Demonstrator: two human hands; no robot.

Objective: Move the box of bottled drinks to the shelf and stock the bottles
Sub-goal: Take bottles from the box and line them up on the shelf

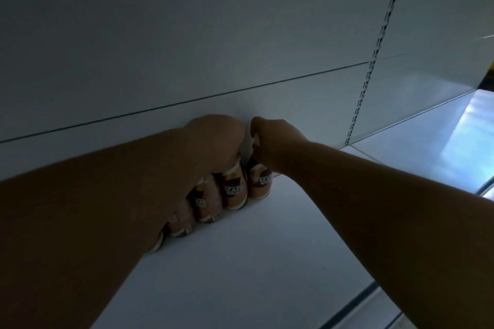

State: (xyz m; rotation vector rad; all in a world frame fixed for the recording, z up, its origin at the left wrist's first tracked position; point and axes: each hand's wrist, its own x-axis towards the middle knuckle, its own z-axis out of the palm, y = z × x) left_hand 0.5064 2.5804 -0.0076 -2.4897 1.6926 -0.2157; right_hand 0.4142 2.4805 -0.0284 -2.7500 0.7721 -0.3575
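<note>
Head view was filled by two bare forearms reaching deep onto a white shelf [240, 262], toward its pale back panel [187, 48]. A short row of brown-and-cream bottles [207, 204] with dark labels was seen standing upright on the shelf board near the back panel, each just beside the next. The left hand [213, 141] was curled downward over the top of the bottle second from the right [234, 188], its fingers closed around the cap end, although the contact itself was hidden by the knuckles. The right hand [270, 139] was clenched around the neck of the rightmost bottle [260, 181], which was stood on the shelf touching its neighbour. Two further bottles were partly covered by the left forearm. A slotted metal upright [374, 61] was seen dividing this bay from the next one on the right. The box could not be seen.
</note>
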